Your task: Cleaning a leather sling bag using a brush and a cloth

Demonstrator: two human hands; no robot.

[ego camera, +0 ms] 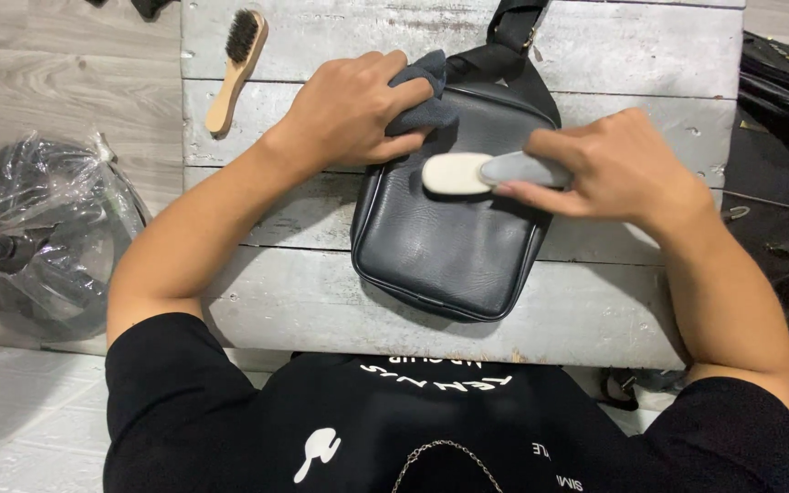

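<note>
Left hand (351, 108) presses cloth (424, 100) on bag (449, 237); right hand (618, 169) holds applicator (486, 172).

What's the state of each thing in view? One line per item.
black bag: lying flat on the grey planks, strap running off the top.
left hand: pressing a dark cloth on the bag's top corner.
right hand: gripping a small applicator brush, pale pad on the bag's face.
wooden brush: lying unused, upper left.
plastic-wrapped round object: on the floor, left.
</note>
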